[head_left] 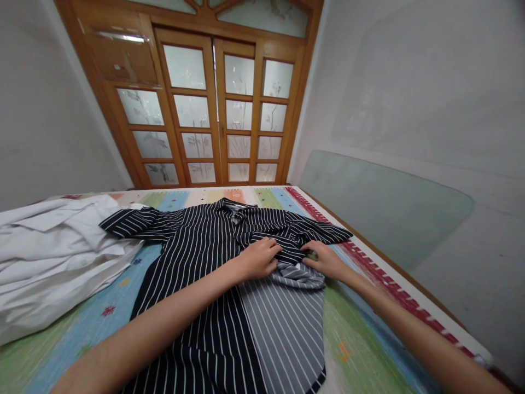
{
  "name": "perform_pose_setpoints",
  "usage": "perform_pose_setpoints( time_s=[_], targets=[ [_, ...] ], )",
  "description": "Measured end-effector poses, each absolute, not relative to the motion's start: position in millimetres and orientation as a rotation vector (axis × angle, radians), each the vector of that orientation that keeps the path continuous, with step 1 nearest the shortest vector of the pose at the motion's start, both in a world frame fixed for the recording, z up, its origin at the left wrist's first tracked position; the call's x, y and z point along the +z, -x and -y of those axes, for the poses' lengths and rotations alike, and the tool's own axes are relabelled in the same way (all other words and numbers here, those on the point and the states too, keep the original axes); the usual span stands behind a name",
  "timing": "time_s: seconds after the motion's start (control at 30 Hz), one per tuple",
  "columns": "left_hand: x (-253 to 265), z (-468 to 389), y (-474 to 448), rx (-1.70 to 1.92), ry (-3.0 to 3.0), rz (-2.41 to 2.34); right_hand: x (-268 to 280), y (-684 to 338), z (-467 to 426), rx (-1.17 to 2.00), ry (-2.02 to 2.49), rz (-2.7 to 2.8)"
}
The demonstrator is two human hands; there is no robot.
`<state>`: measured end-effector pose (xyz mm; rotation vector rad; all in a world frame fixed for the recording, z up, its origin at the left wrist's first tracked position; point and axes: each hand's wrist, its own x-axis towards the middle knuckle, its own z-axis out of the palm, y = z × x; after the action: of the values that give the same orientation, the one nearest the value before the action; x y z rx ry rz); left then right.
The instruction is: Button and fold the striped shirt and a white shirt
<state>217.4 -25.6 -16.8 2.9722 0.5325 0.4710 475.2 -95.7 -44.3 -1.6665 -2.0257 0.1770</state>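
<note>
A black shirt with white stripes (197,257) lies spread on the bed, its collar toward the far side and both short sleeves out to the sides. Its right front panel is folded back, so the grey striped inner side shows. My left hand (259,258) rests on the bunched fabric near the chest, fingers curled and closed on it. A little to the right, my right hand (325,259) pinches the gathered cloth beside the right sleeve between thumb and fingers. The fingertips of both hands are partly hidden in the folds.
Crumpled white cloth (53,251) lies at the left, touching the shirt's left sleeve. A colourful patterned sheet (365,339) covers the bed. Beyond stand wooden doors with frosted panes (192,112). A grey wall with a pale green panel (381,197) borders the right side.
</note>
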Motion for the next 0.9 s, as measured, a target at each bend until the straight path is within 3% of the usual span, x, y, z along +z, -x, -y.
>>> perform_pose_setpoints(
  time_s=[0.27,0.5,0.73,0.9],
  targets=[
    [-43.4,36.8,-231.6,0.63,-2.921,-0.857,-14.9,-463.6,98.7,0.309,1.51,1.624],
    [-29.9,13.2,-219.8,0.97,-2.652,-0.864,13.7,-448.7,113.6,0.808,1.382,1.379],
    [-9.8,-4.6,-198.5,1.341,-2.515,-0.868,49.6,-438.7,133.7,1.104,1.313,1.235],
    [-0.9,-17.8,-183.2,1.403,-2.518,-0.962,40.7,-433.4,134.4,0.81,1.386,1.587]
  ],
)
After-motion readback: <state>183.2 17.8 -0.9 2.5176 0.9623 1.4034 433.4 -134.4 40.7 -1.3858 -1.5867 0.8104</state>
